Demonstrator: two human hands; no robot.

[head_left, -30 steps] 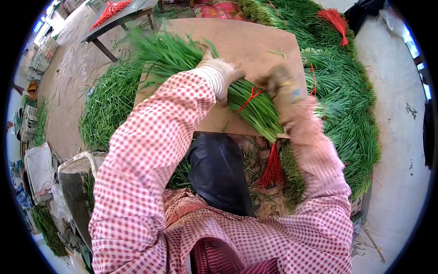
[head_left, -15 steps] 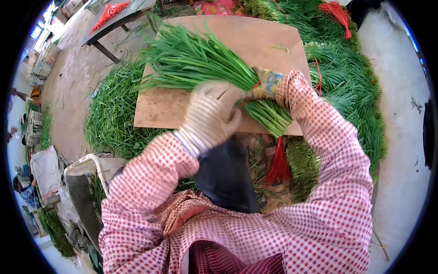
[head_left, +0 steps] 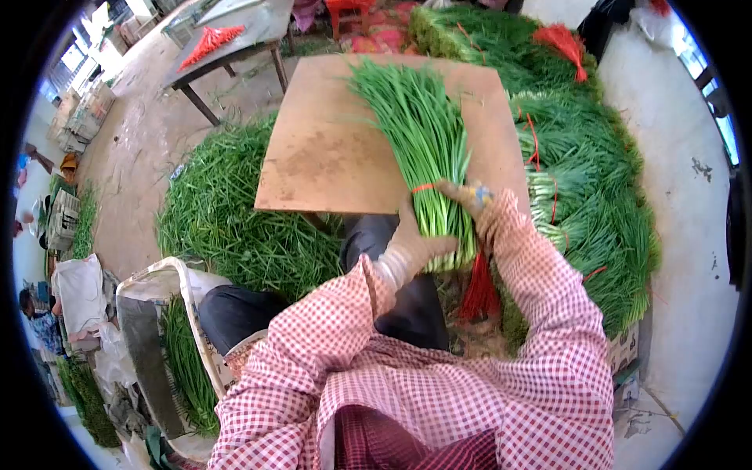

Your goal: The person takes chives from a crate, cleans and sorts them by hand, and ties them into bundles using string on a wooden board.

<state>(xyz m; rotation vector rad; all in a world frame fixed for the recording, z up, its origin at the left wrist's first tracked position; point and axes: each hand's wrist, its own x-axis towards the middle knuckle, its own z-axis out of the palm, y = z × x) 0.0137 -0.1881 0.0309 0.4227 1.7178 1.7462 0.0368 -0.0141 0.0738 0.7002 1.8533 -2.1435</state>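
A bundle of green chives (head_left: 427, 137) with a red tie (head_left: 423, 187) round its stalks lies over the near part of the brown board (head_left: 313, 141). Its leaves point away from me and its cut ends stick out past the near edge. My gloved left hand (head_left: 411, 241) is closed round the left side of the stalks, below the tie. On the other side, my gloved right hand (head_left: 472, 205) grips the bundle, its thumb close to the tie. Part of the right fingers is hidden behind the stalks.
Several tied chive bundles (head_left: 587, 188) are piled on the right, with red ties (head_left: 562, 51) on top. Loose green leaves (head_left: 227, 204) heap at the left. A white-rimmed basket (head_left: 188, 298) holds more chives. Red ties (head_left: 479, 294) hang below the board. A table (head_left: 258, 23) stands at the back left.
The bundle has swung from pointing far left to pointing nearly straight away from me. My left hand has moved from the tie to the stalks' left side. Both hands are nearer my body.
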